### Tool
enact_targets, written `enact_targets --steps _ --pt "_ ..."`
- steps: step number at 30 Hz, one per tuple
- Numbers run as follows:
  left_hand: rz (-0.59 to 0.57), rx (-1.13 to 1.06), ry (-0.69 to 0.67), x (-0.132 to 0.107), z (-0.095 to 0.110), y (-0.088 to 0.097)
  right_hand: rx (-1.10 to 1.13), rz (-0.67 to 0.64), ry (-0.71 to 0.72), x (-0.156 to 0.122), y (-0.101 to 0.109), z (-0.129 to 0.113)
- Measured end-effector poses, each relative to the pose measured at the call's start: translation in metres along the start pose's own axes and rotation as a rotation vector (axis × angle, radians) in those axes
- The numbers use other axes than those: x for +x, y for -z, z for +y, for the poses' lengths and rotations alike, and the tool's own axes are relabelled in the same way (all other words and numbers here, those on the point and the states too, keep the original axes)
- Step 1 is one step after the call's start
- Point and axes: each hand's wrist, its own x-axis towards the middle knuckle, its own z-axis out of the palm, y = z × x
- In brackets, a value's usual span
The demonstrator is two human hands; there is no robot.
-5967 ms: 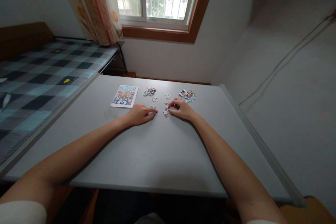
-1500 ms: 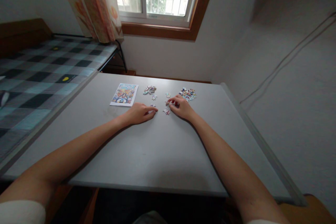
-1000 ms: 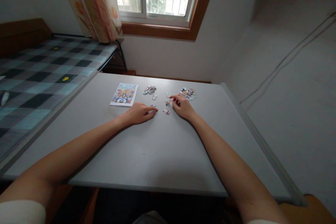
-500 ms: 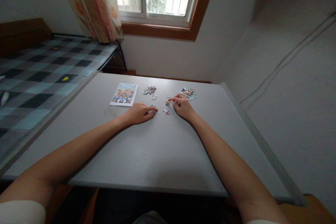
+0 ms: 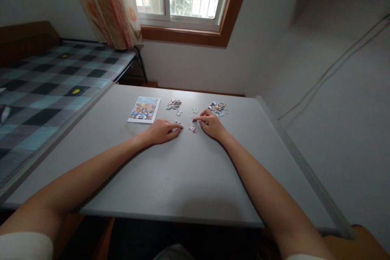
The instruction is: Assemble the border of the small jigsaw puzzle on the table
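With the right hand (image 5: 211,124), reaches a stretched index finger to a middle cluster of jigsaw pieces (image 5: 193,120), seemingly touching it; holds the thumb apart, the other fingers loosely bent, with no pinch visible; with the left hand (image 5: 163,131), rests low on the table (image 5: 161,187), index finger and thumb outstretched; cannot tell of any piece held between those two tips; just beyond, partly hidden, a small left group (image 5: 178,122).

On the near side of the middle cluster, a pinkish group (image 5: 193,129); on the far side, a pale group (image 5: 195,110); farther back, a dark heap (image 5: 174,104), with a loose group (image 5: 179,112) just in front, and a broad heap (image 5: 219,108) beyond the right hand; flat near the left hand, a colourful printed sheet (image 5: 144,109).

Judging by looks, should prove very light, thin and stiff like card; likely to slide easily under one fingertip on the smooth table, yet awkward to lift from flat; best to take hold by opposite edges, between thumb and index finger; probably weakest at the knobs, so no hard squeezing; too small to tell loose from interlocked.
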Motion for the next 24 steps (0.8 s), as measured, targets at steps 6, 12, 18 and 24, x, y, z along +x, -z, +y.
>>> enact_targets --steps 6,12,18,24 --pt "0.008 0.005 -0.007 0.000 -0.001 -0.002 0.005 0.007 -0.025 0.001 -0.001 0.001" --pt "0.008 0.014 -0.007 0.000 0.000 -0.001 -0.091 -0.020 0.017 0.001 -0.001 -0.006" --pt "0.005 0.018 -0.007 0.000 0.000 -0.001 -0.093 0.053 0.026 0.001 0.001 -0.013" --pt "-0.002 0.005 -0.004 0.000 0.000 -0.001 -0.008 0.103 -0.044 0.002 0.000 -0.007"
